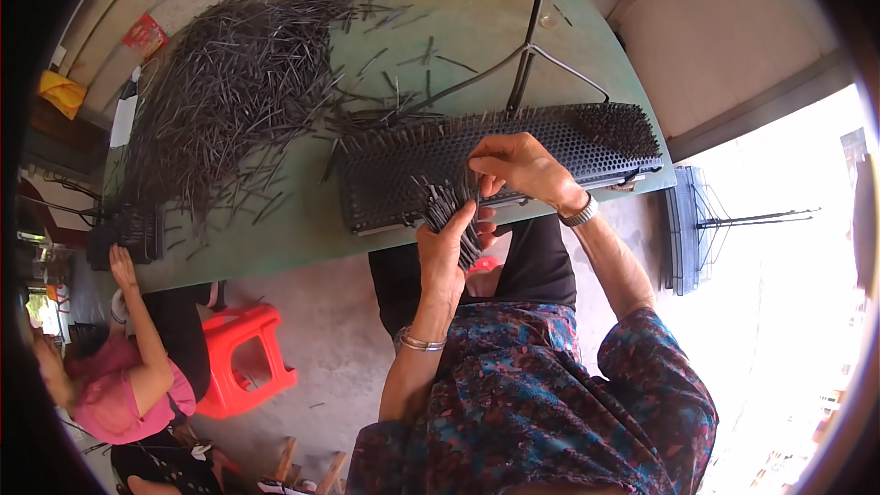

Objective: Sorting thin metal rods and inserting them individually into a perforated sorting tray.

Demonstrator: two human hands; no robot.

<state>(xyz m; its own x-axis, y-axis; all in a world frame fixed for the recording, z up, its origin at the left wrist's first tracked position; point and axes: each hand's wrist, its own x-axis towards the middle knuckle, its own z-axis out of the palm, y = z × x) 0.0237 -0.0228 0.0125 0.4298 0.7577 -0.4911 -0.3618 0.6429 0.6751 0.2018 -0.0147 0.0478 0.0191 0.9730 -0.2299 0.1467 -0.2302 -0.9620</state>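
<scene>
Working at a green table (449,32), over a black perforated board (403,170), with a bundle of dark strips (438,204) in the left hand (442,252)

Across the table's left half spreads a large loose pile of dark strips (247,73), and at its left end a co-worker in a pink top (137,394) has one hand (122,266) at another dark board; the perforated board lies along the near edge, strips standing upright in its holes, in a row along the far side and packed densely at the right end; a red stool (220,371) stands on the floor between the two people; the right hand (518,165) hangs above the board just beside the bundle, thumb and fingertips drawn close, though whether they pinch a strip I cannot tell; the left fingers are wrapped firmly round the bundle, its ends fanning out over the board's near edge
</scene>
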